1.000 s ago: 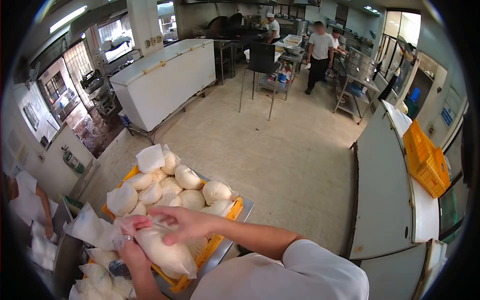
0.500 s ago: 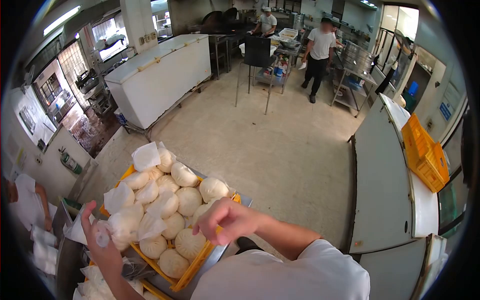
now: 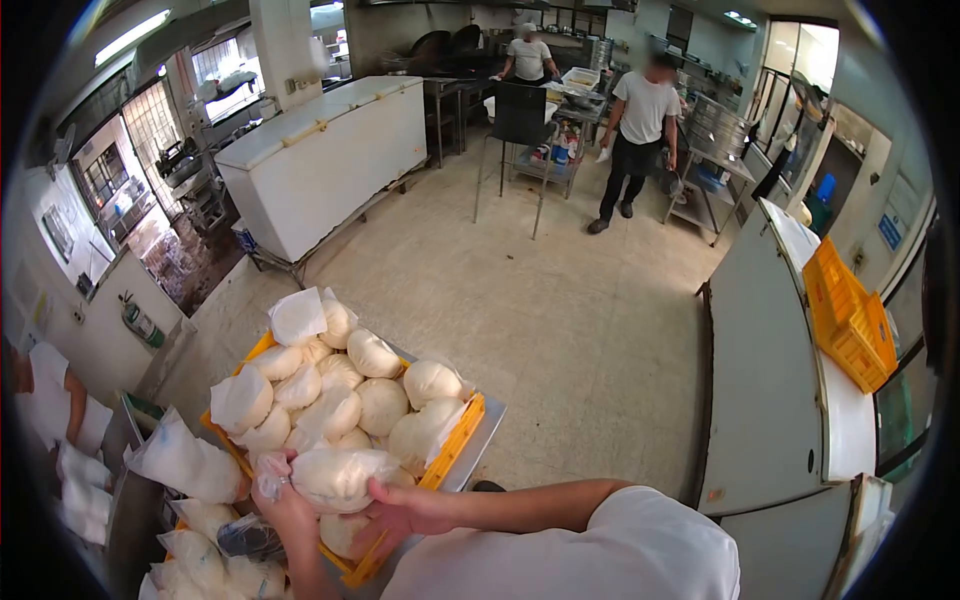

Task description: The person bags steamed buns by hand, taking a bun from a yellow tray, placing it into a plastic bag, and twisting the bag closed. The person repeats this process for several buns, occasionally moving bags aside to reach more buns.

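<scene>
Both hands meet over the near end of a yellow crate [image 3: 455, 440] full of round white buns [image 3: 382, 405], several backed with white paper. Between them is a clear plastic bag with buns inside [image 3: 345, 478]. My left hand [image 3: 285, 505] is closed around the bag's left end, where the plastic bunches up. My right hand [image 3: 412, 510] grips the bag's right side, thumb on top and fingers partly hidden beneath. Just left of my left hand lies another filled plastic bag [image 3: 188, 462].
More bagged buns [image 3: 205, 565] fill a lower crate at bottom left. A co-worker's arm [image 3: 75, 405] is at far left. White chest freezers [image 3: 325, 165] stand ahead and at right, the right one bearing a yellow crate [image 3: 850, 315]. Another person [image 3: 640, 110] walks near the steel tables.
My left hand has moved right and my right hand down, so both now hold the bag of buns. The filled bag at left shows more fully. The walking person has come nearer.
</scene>
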Action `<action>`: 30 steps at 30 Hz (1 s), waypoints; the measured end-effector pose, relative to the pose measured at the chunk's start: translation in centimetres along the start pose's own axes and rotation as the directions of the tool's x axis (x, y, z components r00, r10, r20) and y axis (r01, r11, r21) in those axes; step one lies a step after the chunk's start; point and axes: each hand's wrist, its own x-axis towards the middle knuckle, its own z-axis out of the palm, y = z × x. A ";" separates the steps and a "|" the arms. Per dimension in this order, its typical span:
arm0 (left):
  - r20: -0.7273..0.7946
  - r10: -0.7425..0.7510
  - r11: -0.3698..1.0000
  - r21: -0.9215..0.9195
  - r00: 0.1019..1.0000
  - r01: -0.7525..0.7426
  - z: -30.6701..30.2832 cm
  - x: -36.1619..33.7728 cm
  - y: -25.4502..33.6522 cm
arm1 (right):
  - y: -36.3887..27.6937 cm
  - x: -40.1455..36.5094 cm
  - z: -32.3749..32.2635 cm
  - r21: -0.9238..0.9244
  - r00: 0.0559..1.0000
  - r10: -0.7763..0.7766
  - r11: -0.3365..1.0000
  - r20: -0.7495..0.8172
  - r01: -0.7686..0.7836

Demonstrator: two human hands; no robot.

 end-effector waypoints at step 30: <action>-0.130 -0.309 0.718 -0.682 0.942 0.141 -10.1 -14.6 -2.5 | 1.7 9.5 12.4 -0.804 0.780 -0.200 -0.089 0.593 0.589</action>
